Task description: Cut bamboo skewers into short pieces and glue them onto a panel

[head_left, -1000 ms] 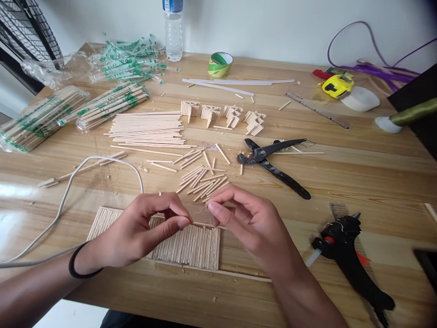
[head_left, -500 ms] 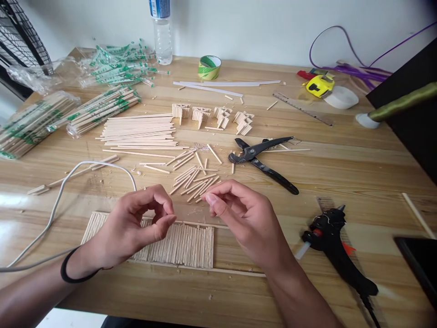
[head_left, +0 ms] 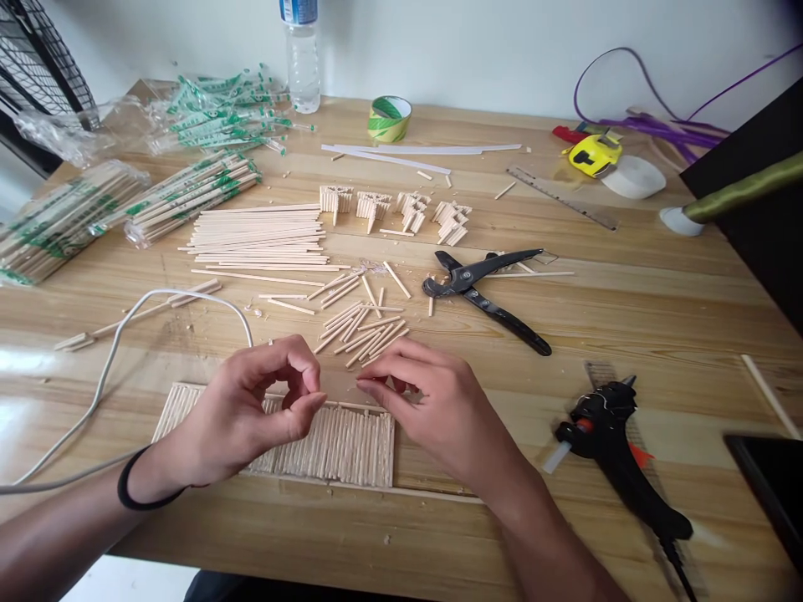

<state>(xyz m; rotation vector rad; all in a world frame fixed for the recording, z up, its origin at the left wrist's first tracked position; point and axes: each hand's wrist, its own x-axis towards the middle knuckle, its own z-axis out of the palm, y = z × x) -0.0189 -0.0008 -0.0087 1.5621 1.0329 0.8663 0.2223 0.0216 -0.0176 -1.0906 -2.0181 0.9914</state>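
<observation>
A flat panel of short wooden sticks glued side by side (head_left: 342, 447) lies near the table's front edge. My left hand (head_left: 251, 410) hovers over its left part, fingers curled into a loose pinch with nothing visible between them. My right hand (head_left: 432, 401) is just right of the panel's top edge, fingers curled and pinched together low over the table; what they hold, if anything, is hidden. A loose pile of short cut sticks (head_left: 364, 326) lies just beyond both hands.
Black cutting pliers (head_left: 483, 288) lie behind the right hand; a black glue gun (head_left: 618, 443) lies at the right. A white cable (head_left: 125, 334) loops at the left. Long sticks (head_left: 257, 238), wrapped chopstick packs (head_left: 181, 196), small glued stick pieces (head_left: 395, 209), tape roll (head_left: 389, 119), bottle (head_left: 302, 58), ruler (head_left: 561, 198).
My right hand has dropped lower and moved left toward the panel's top edge. My left hand has stayed nearly in place, its fingers still curled.
</observation>
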